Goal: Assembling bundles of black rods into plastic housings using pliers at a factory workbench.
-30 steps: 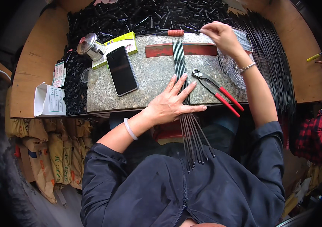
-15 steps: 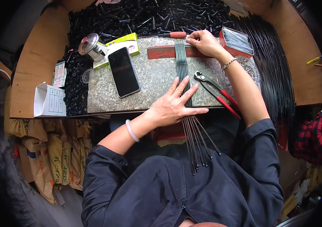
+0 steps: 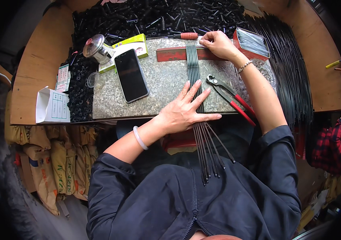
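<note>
Several thin black rods (image 3: 196, 76) lie side by side across a speckled stone slab (image 3: 162, 86), their near ends fanning out over my lap. My left hand (image 3: 186, 110) lies flat with fingers spread, pressing the rods down at the slab's near edge. My right hand (image 3: 218, 44) is at the rods' far ends, fingertips pinched there beside a red bar (image 3: 174, 54) lying across the slab. Whether it holds a small part is hidden.
Red-handled pliers (image 3: 232, 98) lie right of the rods. A black phone (image 3: 130, 80), a metal lidded cup (image 3: 94, 46), a red-handled tool (image 3: 184, 36) and a red box of rods (image 3: 252, 42) sit nearby. Piles of black parts (image 3: 158, 18) and a rod bundle (image 3: 290, 80) surround the slab.
My right hand has moved left from the red box at the far right to the far ends of the rods. My left hand has stayed pressed on the rods.
</note>
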### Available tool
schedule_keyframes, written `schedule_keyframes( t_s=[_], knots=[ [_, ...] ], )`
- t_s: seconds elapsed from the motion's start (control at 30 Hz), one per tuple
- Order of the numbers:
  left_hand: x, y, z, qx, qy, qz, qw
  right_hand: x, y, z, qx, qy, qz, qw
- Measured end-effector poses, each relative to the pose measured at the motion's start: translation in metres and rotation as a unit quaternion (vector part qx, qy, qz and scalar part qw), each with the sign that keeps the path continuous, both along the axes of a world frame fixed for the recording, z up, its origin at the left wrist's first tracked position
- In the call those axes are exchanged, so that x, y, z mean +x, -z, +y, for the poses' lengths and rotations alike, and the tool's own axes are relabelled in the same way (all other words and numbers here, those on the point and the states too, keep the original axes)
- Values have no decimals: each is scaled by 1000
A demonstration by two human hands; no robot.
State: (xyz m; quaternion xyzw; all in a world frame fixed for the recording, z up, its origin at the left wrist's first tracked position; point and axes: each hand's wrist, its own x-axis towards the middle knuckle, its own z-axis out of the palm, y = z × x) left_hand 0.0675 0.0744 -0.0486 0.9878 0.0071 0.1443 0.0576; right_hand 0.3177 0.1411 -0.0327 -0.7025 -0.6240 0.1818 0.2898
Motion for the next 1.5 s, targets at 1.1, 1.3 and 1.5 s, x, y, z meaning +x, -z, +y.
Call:
schedule_keyframes(
  t_s=[1.1,1.3,1.5],
  knots=[
    [0,-1,2,43,7,7,999,-1,0,18,-1,-103,42,994],
    [-1,0,1,12,8,-4,1000,-2,-7,17,-32,-125,19,991],
    [-1,2,2,-4,7,-12,1000,-7,-8,17,-6,-122,23,992]
  ],
)
